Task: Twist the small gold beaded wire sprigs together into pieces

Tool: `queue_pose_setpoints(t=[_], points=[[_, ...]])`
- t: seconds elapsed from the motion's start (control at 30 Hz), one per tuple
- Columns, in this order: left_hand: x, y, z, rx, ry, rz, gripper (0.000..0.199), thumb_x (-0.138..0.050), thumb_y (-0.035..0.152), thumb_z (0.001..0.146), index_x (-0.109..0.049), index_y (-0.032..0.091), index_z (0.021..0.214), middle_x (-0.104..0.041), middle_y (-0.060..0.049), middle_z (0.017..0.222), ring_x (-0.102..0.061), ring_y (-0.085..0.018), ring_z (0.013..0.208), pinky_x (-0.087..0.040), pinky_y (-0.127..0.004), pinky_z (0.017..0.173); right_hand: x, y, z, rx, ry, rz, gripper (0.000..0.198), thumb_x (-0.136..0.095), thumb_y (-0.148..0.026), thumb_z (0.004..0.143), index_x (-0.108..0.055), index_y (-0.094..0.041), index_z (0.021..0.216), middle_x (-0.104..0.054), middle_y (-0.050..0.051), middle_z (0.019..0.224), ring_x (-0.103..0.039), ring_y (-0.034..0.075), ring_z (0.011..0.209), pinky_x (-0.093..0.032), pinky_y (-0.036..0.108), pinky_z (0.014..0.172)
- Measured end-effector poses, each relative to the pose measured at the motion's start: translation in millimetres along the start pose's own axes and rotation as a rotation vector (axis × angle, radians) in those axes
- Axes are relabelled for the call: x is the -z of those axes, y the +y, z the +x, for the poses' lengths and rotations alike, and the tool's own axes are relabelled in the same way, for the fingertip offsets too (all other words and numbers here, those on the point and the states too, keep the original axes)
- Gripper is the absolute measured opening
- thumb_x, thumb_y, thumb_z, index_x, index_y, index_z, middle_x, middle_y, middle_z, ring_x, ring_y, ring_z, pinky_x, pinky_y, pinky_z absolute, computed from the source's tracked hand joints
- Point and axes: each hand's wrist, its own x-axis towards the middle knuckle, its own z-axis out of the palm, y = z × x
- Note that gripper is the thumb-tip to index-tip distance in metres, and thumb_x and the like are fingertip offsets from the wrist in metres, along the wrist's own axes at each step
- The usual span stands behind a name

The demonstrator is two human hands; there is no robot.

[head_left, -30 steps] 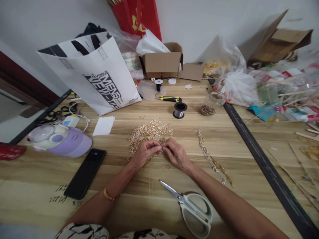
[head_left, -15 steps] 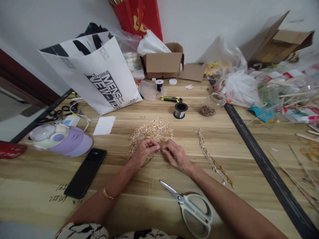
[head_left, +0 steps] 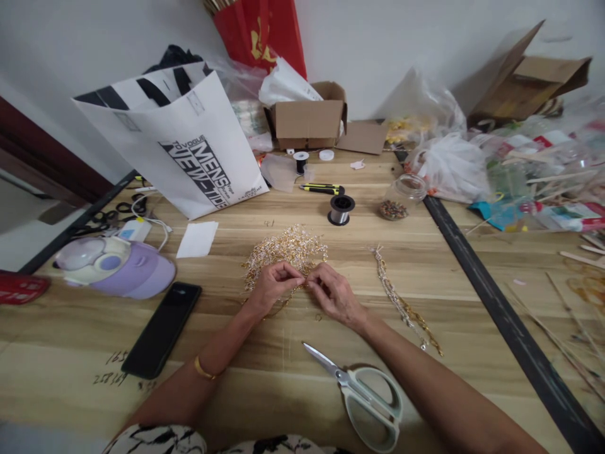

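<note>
Heap of gold-and-clear beaded chain, on the worktop, just beyond the hands and partly behind them: loops liable to knot if a strand is tugged sideways. Left hand, thumb and forefinger closed together: fine work, apt to slip should the pinch slacken. Small ring, loose, nearer the person: could be brushed away and lost. Right hand, fingers curled, tips pinched beside the left's: an uneven pull might bend a link. Scissors, point toward the hands: a dropped wrist could meet the tip. Two strands, pale and gold: a swinging right forearm might drag them. Obscured, same order: heap's near edge, behind the left hand; any piece between the fingertips, too small to tell; right hand's folded fingers; strands' upper fastening, too fine to read.
</note>
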Motion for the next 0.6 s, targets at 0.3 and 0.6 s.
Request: queue_pose_setpoints(t=[0.3, 0.6], points=[[-2.8, -5.0, -0.7, -0.099, -0.057, 0.065, 0.015, -0.074, 0.021, 0.067, -0.063, 0.012, 0.069, -0.068, -0.003, 0.069, -0.062, -0.012, 0.066, -0.049, -0.023, 0.065, 0.2, 1.2, 2.3, -0.221, 0.037, 0.198, 0.016, -0.046, -0.027, 0.092, -0.058, -0.016, 0.093, -0.058, 0.003, 0.073, -0.051, 0.013, 0.061, -0.04, 0.024, 0.056], [-8.0, -9.0, -4.9, -0.285, -0.033, 0.229, 0.004, -0.064, 0.016, 0.076, -0.061, 0.013, 0.074, -0.065, -0.004, 0.076, -0.063, -0.014, 0.072, -0.051, -0.026, 0.07, -2.2, 8.7, 2.9, -0.4, -0.068, 0.436, 0.023, -0.054, -0.037, 0.087, -0.059, -0.014, 0.089, -0.054, -0.001, 0.062, -0.047, 0.01, 0.054, -0.036, 0.021, 0.051]])
